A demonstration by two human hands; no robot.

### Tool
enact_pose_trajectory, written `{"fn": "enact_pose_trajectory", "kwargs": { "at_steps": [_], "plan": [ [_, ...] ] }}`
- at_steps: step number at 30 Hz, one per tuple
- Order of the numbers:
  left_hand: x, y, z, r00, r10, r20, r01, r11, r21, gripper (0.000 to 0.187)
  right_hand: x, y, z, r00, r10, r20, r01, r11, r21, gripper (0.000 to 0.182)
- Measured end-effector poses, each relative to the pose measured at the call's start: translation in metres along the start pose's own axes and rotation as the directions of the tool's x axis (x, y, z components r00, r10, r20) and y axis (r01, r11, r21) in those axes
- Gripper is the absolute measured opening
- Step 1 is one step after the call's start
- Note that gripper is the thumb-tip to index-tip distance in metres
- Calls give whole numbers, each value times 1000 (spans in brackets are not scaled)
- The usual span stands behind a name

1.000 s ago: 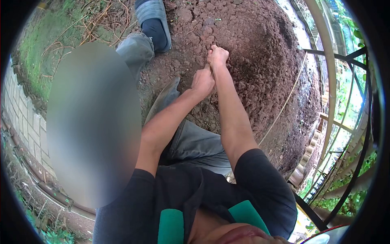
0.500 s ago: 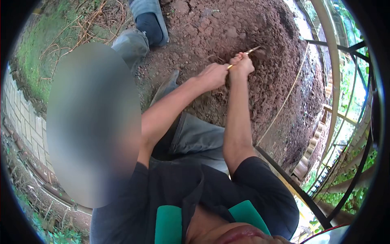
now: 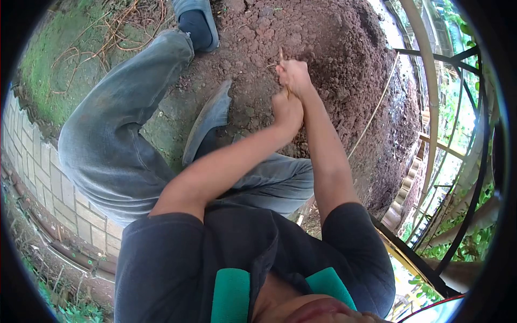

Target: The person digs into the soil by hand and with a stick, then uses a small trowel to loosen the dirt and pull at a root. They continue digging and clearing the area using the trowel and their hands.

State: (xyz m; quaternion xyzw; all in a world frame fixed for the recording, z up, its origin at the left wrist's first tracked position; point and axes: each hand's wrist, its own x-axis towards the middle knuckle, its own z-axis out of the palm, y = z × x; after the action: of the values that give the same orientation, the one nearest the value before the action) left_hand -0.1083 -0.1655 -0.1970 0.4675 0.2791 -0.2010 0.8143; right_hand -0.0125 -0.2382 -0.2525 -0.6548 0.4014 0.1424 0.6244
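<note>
Both my hands grip a thin, yellowish-tan stick-like tool [image 3: 281,53], whose exact kind I cannot make out. My right hand [image 3: 294,75] is closed around it farther out, near the protruding tip. Just behind it, my left hand [image 3: 288,109] is closed at the rear part, slightly blurred. Most of the tool is hidden inside the fingers. The narrow tip points away from me, over loose reddish-brown soil [image 3: 344,81]. Whether the tip touches the ground is hard to tell.
My bent leg in jeans [image 3: 124,129] and a sandalled foot [image 3: 196,27] are on the left. Dry vines [image 3: 116,32] lie on mossy ground. A taut cord [image 3: 377,116] and dark metal bars [image 3: 431,56] run along the right. Paving bricks [image 3: 64,188] border the lower left.
Both hands have shifted left with the tool. Its tip has swung from pointing right to pointing almost straight ahead. My bent leg now shows at left.
</note>
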Motion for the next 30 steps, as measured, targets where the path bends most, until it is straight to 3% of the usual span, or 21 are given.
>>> {"fn": "enact_pose_trajectory", "kwargs": {
  "at_steps": [1,4,8,10,11,12,14,16,17,18,20,21,23,26,28,30],
  "plan": [
    [11,8,-1,1000,-17,2,17,1000,-2,23,12,-2,3,1000,1,0,-1,999,48,12],
    [72,-21,-15,998,54,40,-64,943,326,25,58,-3,21,990,-45,-133,50,998,29,18],
    [89,-16,-51,914,311,262,-406,679,612,26,88,20,38,966,-175,-192,187,981,43,26],
    [87,-18,-57,905,248,344,-417,677,607,26,80,34,32,941,-226,-252,247,968,53,31],
    [81,-13,-62,895,227,385,-435,638,635,26,70,31,30,943,-71,-325,160,953,256,29],
    [73,-10,-69,885,199,421,-450,596,665,26,56,29,24,929,-61,-364,197,917,348,28],
    [62,-1,-71,803,176,570,-565,528,634,25,23,24,1,894,-20,-447,283,799,531,26],
    [50,2,-56,724,175,667,-639,536,552,24,-2,24,-29,922,10,-388,232,787,572,26],
    [32,0,-45,791,154,592,-553,593,585,21,-14,17,-34,918,-51,-394,238,864,443,24],
    [12,-11,-35,796,334,504,-577,668,470,21,-30,7,-34,946,-63,-319,173,929,329,23],
    [-26,-9,-17,947,110,302,-179,961,213,23,-63,-19,-28,985,-57,-161,69,995,67,24],
    [-46,2,-13,972,27,234,-48,995,83,24,-78,-26,-23,999,-25,-48,26,999,25,23],
    [-79,27,-7,976,-173,131,197,960,-199,26,-90,-23,-12,997,76,24,-76,997,7,22],
    [-72,25,-7,994,-100,-49,98,994,-45,25,-78,-15,4,980,172,99,-172,985,-9,21],
    [-58,10,-8,995,27,-92,-28,999,-17,24,-73,-13,14,980,152,126,-155,988,17,21],
    [-51,13,-6,993,33,-116,-31,999,24,23,-59,-15,11,967,200,160,-213,975,69,11]
  ]
}}
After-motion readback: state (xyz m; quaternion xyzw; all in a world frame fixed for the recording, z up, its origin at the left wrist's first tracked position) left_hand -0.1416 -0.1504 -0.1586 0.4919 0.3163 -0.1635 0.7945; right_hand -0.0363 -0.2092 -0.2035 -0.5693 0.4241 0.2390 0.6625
